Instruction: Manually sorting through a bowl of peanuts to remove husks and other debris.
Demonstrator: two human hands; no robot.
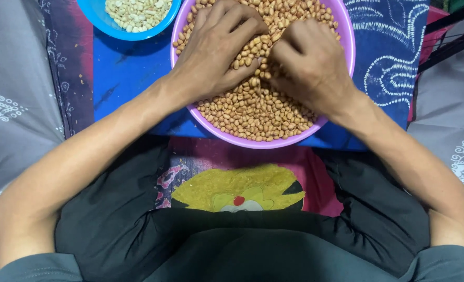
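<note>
Brown-skinned peanuts [253,107] heaped in purple bowl [341,31], under both hands. Left hand [213,49] curled, resting on heap; right hand [310,62] pinching nuts. Light, loose, rolling; pinch singly.

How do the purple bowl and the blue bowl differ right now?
The purple bowl is larger and holds brown, skin-on peanuts; the blue bowl is smaller and holds pale, skinless peanuts. Left hand and right hand rest in the purple bowl; none touches the blue bowl. Both are round and sit on blue cloth.
</note>
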